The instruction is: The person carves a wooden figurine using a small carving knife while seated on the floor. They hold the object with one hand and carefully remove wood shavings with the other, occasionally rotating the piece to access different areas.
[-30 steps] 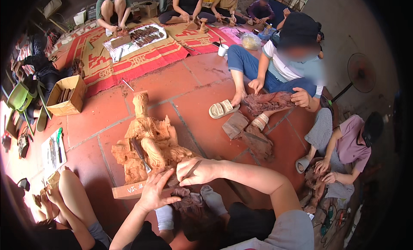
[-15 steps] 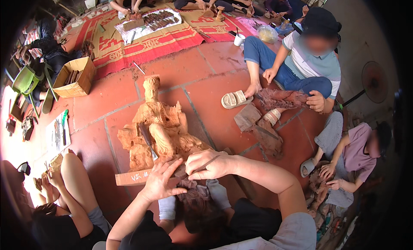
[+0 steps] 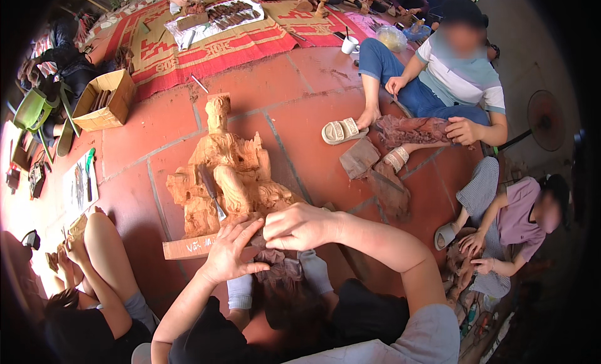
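wood (image 3: 277,271), dark and carved, sits between two feet (image 3: 315,271) in pale socks. its long way seems to run back toward the person, but i cannot tell which end is its top. the left hand (image 3: 228,257) is spread wide at its far end, thumb out. the right hand (image 3: 297,226) is curled up close by; i cannot tell what it holds. past them, a light statue (image 3: 235,176) has its head far away, and a chisel (image 3: 210,185) on it points its blade back.
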The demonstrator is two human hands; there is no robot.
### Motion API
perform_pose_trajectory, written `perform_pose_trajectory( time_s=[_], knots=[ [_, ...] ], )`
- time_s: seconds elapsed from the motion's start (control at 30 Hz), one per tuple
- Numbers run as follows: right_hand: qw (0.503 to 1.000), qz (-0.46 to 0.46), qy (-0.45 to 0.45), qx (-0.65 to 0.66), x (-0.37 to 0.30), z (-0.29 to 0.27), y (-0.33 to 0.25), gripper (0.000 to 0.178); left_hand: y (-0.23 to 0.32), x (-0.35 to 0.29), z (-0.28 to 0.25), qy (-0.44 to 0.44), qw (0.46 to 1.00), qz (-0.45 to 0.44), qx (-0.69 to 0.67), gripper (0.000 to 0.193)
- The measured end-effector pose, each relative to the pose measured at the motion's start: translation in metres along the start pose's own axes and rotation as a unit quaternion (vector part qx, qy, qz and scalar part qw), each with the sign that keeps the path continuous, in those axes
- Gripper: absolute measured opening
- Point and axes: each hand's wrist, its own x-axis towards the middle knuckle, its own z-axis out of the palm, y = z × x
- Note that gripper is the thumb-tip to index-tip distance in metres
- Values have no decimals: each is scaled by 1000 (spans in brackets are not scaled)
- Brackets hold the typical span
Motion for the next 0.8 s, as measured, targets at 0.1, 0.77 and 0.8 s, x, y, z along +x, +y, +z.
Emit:
perform_pose_trajectory(
  time_s=[0.1, 0.77, 0.8],
  knots=[
    [1000, 11, -6, 14, 0, -5, 0, 13, 1, 1, 1, -2, 1000, 2, -2, 100],
    [999, 35, -5, -36, 8, 6, 1, 11, -6, -6, 6, 10, 999, -13, -30, 101],
    [998, 14, 5, -60, 8, 12, -4, 12, -5, -7, 5, 8, 999, -19, -34, 102]
  ],
)
